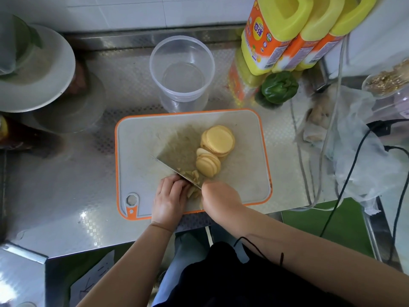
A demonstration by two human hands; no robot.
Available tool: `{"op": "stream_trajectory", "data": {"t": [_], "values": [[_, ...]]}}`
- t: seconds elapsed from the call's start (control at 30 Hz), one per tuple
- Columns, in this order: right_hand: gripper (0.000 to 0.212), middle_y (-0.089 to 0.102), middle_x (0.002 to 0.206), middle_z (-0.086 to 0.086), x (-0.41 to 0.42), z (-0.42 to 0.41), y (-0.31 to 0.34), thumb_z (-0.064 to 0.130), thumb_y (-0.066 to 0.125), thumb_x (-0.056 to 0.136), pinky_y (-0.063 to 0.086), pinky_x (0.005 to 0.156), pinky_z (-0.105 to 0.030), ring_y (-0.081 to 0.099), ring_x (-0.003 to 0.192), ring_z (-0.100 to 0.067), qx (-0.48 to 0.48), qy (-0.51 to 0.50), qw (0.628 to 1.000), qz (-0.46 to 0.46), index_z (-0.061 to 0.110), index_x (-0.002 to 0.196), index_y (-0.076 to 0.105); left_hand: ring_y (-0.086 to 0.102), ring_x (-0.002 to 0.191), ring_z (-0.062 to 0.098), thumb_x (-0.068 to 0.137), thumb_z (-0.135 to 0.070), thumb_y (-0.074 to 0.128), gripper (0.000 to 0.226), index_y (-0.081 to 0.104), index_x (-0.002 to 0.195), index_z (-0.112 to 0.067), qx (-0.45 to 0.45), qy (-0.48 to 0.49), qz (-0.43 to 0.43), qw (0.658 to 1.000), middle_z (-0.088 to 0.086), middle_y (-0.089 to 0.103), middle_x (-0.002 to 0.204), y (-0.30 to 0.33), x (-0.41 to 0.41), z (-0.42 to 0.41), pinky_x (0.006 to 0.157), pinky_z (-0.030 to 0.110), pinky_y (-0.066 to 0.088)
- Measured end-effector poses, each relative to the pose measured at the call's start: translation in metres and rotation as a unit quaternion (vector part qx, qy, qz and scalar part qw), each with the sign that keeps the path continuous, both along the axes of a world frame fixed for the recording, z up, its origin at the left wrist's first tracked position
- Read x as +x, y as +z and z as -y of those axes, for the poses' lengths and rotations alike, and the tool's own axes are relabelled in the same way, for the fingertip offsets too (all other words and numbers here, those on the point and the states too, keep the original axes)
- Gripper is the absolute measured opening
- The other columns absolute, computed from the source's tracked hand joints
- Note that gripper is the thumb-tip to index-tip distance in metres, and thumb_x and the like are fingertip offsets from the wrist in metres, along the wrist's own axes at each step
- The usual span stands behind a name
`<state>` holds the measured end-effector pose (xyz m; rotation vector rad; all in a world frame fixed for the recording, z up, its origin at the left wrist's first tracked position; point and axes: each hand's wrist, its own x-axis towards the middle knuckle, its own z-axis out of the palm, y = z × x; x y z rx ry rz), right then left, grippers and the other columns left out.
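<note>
Potato slices (218,140) lie in a round stack right of centre on the cutting board (143,134), with a smaller fanned stack just below it. Lower on the board, at the knife edge, sit cut potato pieces (192,175). The left hand (169,197) curls its fingers down onto these pieces, knuckles against the flat of the knife (168,166); its grip is closed on them. The right hand (221,197) has its grip closed round the knife, the handle hidden under the hand, and the blade runs up and left across the board.

The board lies on the steel worktop (66,185) at the centre of the frame. Just above its top edge stands a clear plastic tub (182,65). To the upper right a green pepper (280,87) rests against three yellow bottles (276,34). A plate (37,69) with a green leaf fills the upper left. At the right, well clear of the board, lie a crumpled plastic bag (354,140) and a black cable (352,176). Nothing lies between the hands and the slices.
</note>
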<state>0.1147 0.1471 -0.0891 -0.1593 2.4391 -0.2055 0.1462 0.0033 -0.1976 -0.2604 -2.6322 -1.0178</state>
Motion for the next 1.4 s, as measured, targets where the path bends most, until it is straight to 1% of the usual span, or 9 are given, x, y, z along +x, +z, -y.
{"op": "stream_trajectory", "data": {"t": [0.2,0.4,0.47,0.57,0.83,1.0,1.1,1.23,1.4], "values": [[0.017,0.064,0.102,-0.012,-0.007,0.004,-0.006,0.016,0.047,0.098,0.04,0.067,-0.031,0.062,0.095,-0.031,-0.02,-0.022,1.0,0.009,0.006,0.108,0.057,0.057,0.093,0.031,0.095,-0.013,0.058,0.015,0.068,0.095,-0.002,-0.019,-0.001,0.007,1.0,0.013,0.061,0.103,-0.001,0.001,0.001,0.083,0.037,0.049],[0.038,0.063,0.095,-0.014,-0.023,-0.008,-0.004,0.041,0.041,0.1,0.04,0.066,-0.032,0.061,0.09,-0.033,-0.067,-0.052,0.996,0.039,0.006,0.104,0.057,0.056,0.093,0.034,0.099,-0.029,0.056,0.018,0.058,0.104,-0.012,-0.052,-0.043,-0.023,0.997,0.013,0.059,0.106,0.01,0.007,0.003,0.082,0.041,0.049],[0.039,0.059,0.08,-0.009,-0.024,-0.019,-0.001,0.043,0.042,0.099,0.039,0.063,-0.031,0.058,0.08,-0.031,-0.076,-0.073,0.994,0.034,0.008,0.089,0.054,0.055,0.095,0.034,0.094,-0.038,0.06,0.028,0.054,0.109,-0.016,-0.097,-0.074,-0.033,0.992,0.009,0.053,0.112,0.014,0.014,0.002,0.083,0.042,0.046],[0.044,0.041,0.062,0.0,-0.022,-0.031,0.008,0.042,0.042,0.099,0.03,0.05,-0.031,0.046,0.065,-0.023,-0.069,-0.093,0.993,0.013,0.014,0.066,0.035,0.054,0.099,0.035,0.085,-0.045,0.071,0.042,0.055,0.112,-0.016,-0.148,-0.089,-0.024,0.985,0.008,0.051,0.115,0.015,0.023,-0.002,0.088,0.046,0.045],[0.036,0.051,0.073,-0.003,-0.008,-0.043,0.011,0.041,0.044,0.098,0.034,0.059,-0.029,0.048,0.069,-0.022,-0.095,-0.128,0.987,-0.016,0.007,0.093,0.056,0.051,0.095,0.036,0.085,-0.031,0.063,0.023,0.055,0.102,-0.016,-0.176,-0.002,-0.018,0.984,0.009,0.051,0.11,0.014,0.01,-0.013,0.088,0.046,0.041],[0.031,0.048,0.069,0.0,0.002,-0.05,0.008,0.039,0.047,0.098,0.033,0.058,-0.028,0.049,0.068,-0.022,-0.102,-0.14,0.985,-0.02,0.011,0.087,0.051,0.051,0.097,0.038,0.085,-0.03,0.07,0.024,0.06,0.103,-0.017,-0.178,-0.012,-0.004,0.984,0.009,0.052,0.111,0.016,0.009,-0.012,0.088,0.048,0.043],[0.03,0.041,0.061,0.004,0.003,-0.055,0.009,0.038,0.047,0.098,0.031,0.057,-0.029,0.046,0.065,-0.022,-0.108,-0.152,0.982,-0.027,0.013,0.083,0.044,0.048,0.108,0.034,0.087,-0.037,0.068,0.027,0.063,0.109,-0.022,-0.187,-0.078,-0.025,0.979,0.007,0.053,0.117,0.02,0.013,-0.016,0.101,0.052,0.041],[0.03,0.045,0.062,0.001,0.001,-0.058,0.009,0.039,0.047,0.097,0.033,0.056,-0.03,0.049,0.065,-0.023,-0.116,-0.158,0.98,-0.038,0.013,0.083,0.046,0.05,0.115,0.029,0.089,-0.041,0.064,0.018,0.071,0.091,-0.024,-0.23,-0.124,-0.041,0.964,0.006,0.065,0.116,0.017,0.015,-0.023,0.114,0.049,0.03],[0.029,0.049,0.065,-0.001,-0.001,-0.059,0.009,0.038,0.048,0.097,0.035,0.056,-0.03,0.05,0.065,-0.023,-0.127,-0.166,0.977,-0.044,0.013,0.082,0.046,0.051,0.109,0.031,0.082,-0.028,0.072,0.011,0.07,0.082,-0.018,-0.23,-0.07,-0.015,0.97,0.008,0.065,0.111,0.017,0.015,-0.026,0.113,0.049,0.029]]}}
